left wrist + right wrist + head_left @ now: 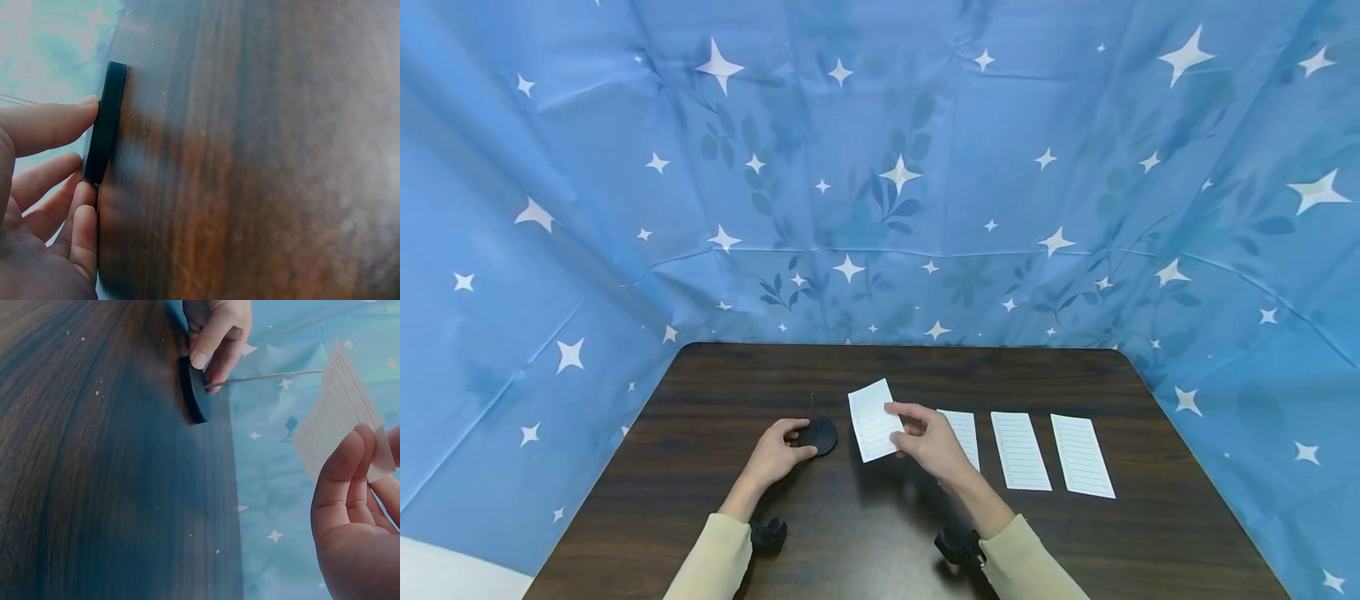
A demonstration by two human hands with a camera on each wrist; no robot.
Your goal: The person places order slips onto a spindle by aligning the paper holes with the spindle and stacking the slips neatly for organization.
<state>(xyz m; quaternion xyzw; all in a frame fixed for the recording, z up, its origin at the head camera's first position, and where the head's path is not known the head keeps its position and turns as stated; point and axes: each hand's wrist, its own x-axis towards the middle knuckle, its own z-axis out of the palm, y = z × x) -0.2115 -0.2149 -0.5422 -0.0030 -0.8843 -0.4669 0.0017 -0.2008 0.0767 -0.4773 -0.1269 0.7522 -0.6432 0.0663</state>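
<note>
A black round base (818, 437) with a thin upright metal spike (269, 378), like a receipt spike, stands on the table. My left hand (777, 451) holds the base at its left side, thumb and fingers at the rim. In my right hand (931, 440) a white printed paper slip (874, 421) is pinched between thumb and fingers, raised off the table to the right of the spike. The right wrist view shows the slip (340, 412) slightly bent, its edge close to the spike's tip; whether they touch I cannot tell.
Several more white lined slips lie in a row at the right: one partly behind my right hand (964, 433), then a middle slip (1021, 451) and a far-right slip (1082, 456). A blue star-patterned cloth (880, 208) hangs behind the dark wooden table (737, 367).
</note>
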